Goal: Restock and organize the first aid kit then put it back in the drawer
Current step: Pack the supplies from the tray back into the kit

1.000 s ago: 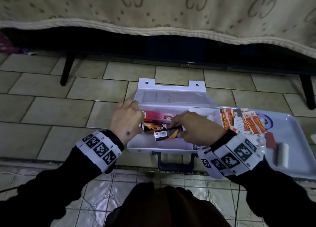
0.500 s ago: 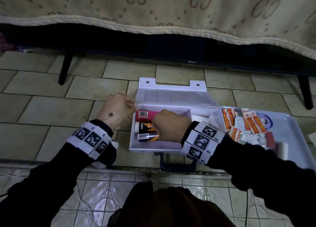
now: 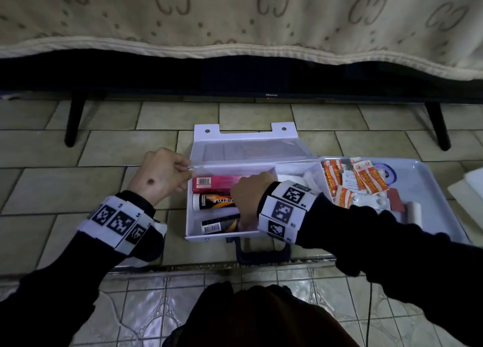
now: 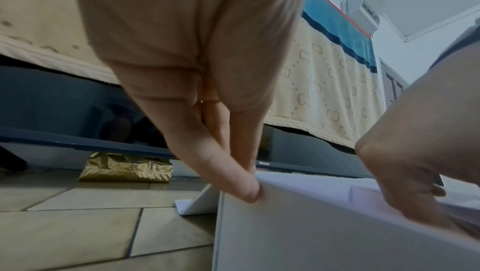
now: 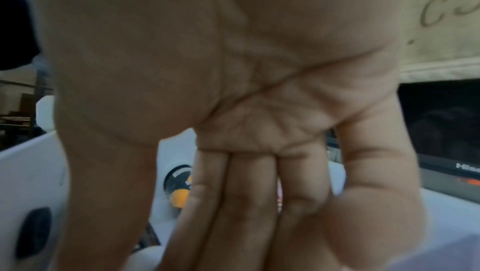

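Note:
The white first aid kit [image 3: 188, 216] lies open on the tiled floor, its lid [image 3: 245, 148] tilted back. The left compartment holds a pink box [image 3: 214, 183] and two black-and-orange tubes, one in the middle [image 3: 214, 201] and one by the front wall [image 3: 219, 225]. My right hand [image 3: 248, 197] is inside this compartment, over the tubes' right ends. In the right wrist view its fingers [image 5: 246, 203] are straight, with a tube end [image 5: 179, 181] behind them. My left hand [image 3: 162, 174] pinches the kit's rear left corner, which the left wrist view shows between thumb and fingers [image 4: 249, 191].
A pale tray [image 3: 439, 179] on the right of the kit holds orange sachets [image 3: 366, 176], blister packs and a white roll. A TV [image 3: 235, 80] on two black legs stands behind, under a beige blanket [image 3: 235, 12]. A gold foil bag [image 4: 127, 168] lies beneath it.
My right hand carried the second tube left into the compartment and laid it by the front wall. My left hand shifted from the kit's left wall to pinch the rear corner.

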`<state>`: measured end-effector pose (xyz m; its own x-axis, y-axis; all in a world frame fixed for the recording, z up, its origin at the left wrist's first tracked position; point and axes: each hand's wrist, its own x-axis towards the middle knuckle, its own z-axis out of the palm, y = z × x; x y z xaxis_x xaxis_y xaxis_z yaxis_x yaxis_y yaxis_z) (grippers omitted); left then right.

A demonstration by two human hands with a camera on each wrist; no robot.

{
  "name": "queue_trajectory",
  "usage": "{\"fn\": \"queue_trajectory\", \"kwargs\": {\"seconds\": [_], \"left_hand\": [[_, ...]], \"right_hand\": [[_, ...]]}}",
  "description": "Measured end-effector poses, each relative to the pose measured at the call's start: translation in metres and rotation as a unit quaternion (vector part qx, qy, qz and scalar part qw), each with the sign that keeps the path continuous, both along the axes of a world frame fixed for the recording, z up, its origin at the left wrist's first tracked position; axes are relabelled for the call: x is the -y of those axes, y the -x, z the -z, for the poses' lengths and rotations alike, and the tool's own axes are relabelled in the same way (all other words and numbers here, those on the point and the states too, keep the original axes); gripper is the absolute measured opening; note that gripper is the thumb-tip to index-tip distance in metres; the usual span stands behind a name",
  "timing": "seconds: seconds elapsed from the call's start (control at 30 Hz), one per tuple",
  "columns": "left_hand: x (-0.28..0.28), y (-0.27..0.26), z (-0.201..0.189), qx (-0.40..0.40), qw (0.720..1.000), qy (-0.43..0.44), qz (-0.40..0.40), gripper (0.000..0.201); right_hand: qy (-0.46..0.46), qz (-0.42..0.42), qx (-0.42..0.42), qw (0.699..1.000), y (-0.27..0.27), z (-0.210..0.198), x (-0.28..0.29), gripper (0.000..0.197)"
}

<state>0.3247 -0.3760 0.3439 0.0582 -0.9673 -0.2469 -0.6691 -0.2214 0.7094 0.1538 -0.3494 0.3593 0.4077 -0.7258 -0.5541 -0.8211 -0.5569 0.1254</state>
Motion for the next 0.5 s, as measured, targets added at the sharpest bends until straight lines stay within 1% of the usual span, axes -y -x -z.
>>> {"fn": "queue_trajectory", "kwargs": {"seconds": [0.1, 0.23, 0.33, 0.4, 0.43, 0.5], "left_hand": [[0.0, 0.0, 0.0, 0.006, 1.0, 0.001, 0.007, 0.034], [0.0, 0.0, 0.001, 0.009, 1.0, 0.004, 0.006, 0.032], [0.0, -0.001, 0.001, 0.012, 1.0, 0.007, 0.007, 0.031], [-0.001, -0.001, 0.0, 0.019, 1.0, 0.008, 0.013, 0.031], [0.0, -0.001, 0.0, 0.023, 1.0, 0.008, 0.017, 0.032], [0.0, 0.0, -0.001, 0.031, 0.999, 0.008, 0.023, 0.032]], "right_hand": [[-0.005, -0.007, 0.004, 1.0, -0.003, 0.001, 0.001, 0.035], [-0.015, 0.005, 0.013, 1.0, -0.009, 0.002, 0.003, 0.034], [-0.022, -0.005, 0.006, 1.0, -0.014, 0.004, 0.0, 0.03], [-0.042, -0.014, 0.014, 0.999, -0.016, 0.005, 0.0, 0.025], [-0.05, -0.015, 0.026, 0.998, -0.016, 0.004, 0.001, 0.025], [-0.052, -0.034, 0.042, 0.997, -0.015, 0.001, 0.004, 0.033]]}}
